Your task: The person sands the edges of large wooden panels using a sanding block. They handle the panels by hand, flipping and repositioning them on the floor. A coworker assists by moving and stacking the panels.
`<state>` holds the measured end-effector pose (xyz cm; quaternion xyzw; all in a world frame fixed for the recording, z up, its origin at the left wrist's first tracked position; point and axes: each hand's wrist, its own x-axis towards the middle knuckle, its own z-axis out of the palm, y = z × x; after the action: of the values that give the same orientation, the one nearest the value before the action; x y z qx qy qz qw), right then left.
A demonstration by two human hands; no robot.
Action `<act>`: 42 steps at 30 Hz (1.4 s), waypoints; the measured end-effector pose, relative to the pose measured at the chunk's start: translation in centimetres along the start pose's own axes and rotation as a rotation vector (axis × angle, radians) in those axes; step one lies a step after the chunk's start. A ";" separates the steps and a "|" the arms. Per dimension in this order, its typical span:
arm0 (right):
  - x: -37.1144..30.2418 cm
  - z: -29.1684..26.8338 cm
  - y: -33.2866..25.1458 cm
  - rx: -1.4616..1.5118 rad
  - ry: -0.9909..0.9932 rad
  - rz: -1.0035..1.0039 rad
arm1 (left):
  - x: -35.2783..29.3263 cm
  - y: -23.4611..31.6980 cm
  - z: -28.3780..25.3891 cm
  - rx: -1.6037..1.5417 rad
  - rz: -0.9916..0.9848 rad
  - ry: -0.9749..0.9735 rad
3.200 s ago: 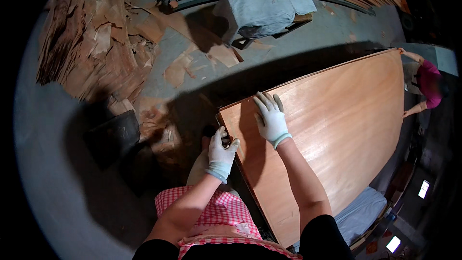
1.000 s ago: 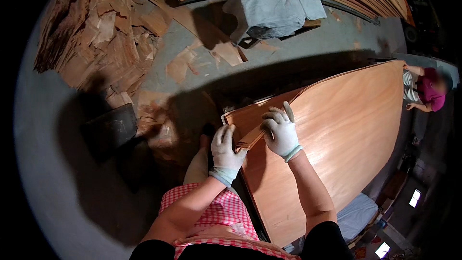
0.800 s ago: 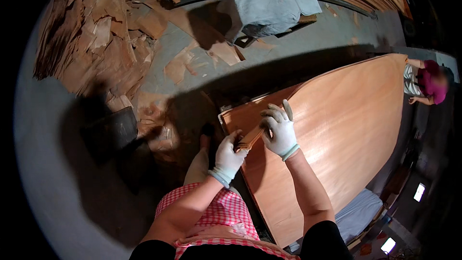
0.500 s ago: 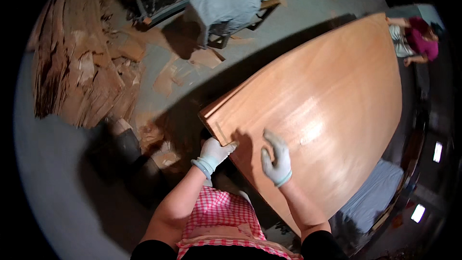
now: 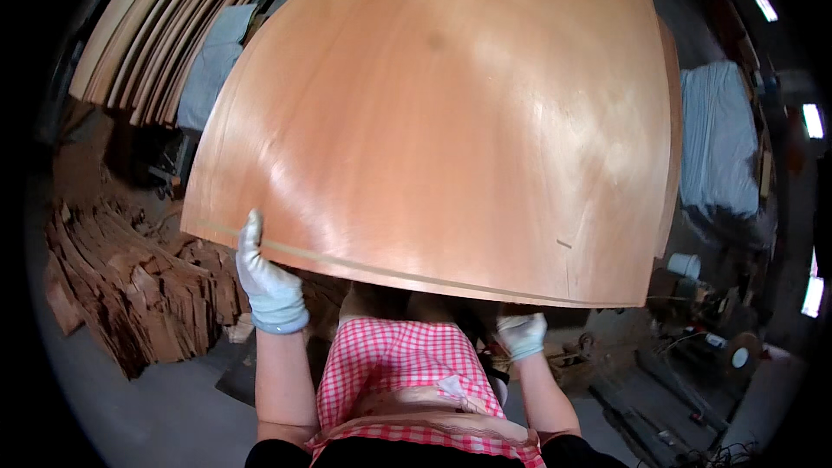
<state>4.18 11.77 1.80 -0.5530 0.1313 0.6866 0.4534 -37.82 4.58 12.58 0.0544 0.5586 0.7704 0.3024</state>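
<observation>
A large reddish-brown wood veneer sheet (image 5: 433,147) spreads out in front of me, bowed and shiny, with a narrow strip along its near edge. My left hand (image 5: 267,282), in a white glove, is closed round the near edge toward the left corner, thumb on top and fingers underneath. At the same edge, farther right, is my right hand (image 5: 523,335), also gloved. It is closed at the sheet's underside, and its fingertips are hidden. Another layer of wood (image 5: 666,139) shows along the right side.
Torn veneer scraps (image 5: 143,286) are heaped on the floor at left. Behind them stands a stack of curved boards (image 5: 173,26) beside a grey cloth (image 5: 217,61). At right are a cloth-covered pile (image 5: 718,139), a white bucket (image 5: 684,265) and dark metal equipment (image 5: 685,390).
The sheet now lies squarely before me, its near edge lifted across my body. My right hand went from open above the sheet to its near edge. The co-worker is out of view.
</observation>
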 end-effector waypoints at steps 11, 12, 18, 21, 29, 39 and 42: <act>7.9 -3.6 -1.5 -0.202 0.110 -0.547 | 6.2 -17.2 -15.5 0.476 -0.384 0.501; 8.6 -4.3 -1.6 -0.284 0.236 -0.535 | 6.3 -17.7 -15.6 0.525 -0.334 0.543; 21.8 -11.9 -6.1 -0.700 0.839 -0.329 | 8.0 -19.9 -13.8 0.510 -0.287 0.548; 19.2 -8.9 -5.2 -0.549 0.710 -0.374 | 6.7 -21.1 -16.0 0.585 -0.204 0.528; 16.1 -5.3 -7.5 -0.761 1.238 -0.373 | 4.9 -16.4 -6.7 0.851 -0.228 0.490; 16.0 -7.0 -6.8 -0.927 1.128 -0.554 | 4.8 -17.9 -9.9 0.720 -0.221 0.554; 17.1 -7.5 -6.3 -0.980 1.123 -0.480 | 4.6 -17.7 -9.5 0.739 -0.146 0.528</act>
<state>14.21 18.35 -13.82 -0.9678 -0.1002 0.1671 0.1592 -38.37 2.60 -7.90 -0.0791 0.8561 0.4838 0.1634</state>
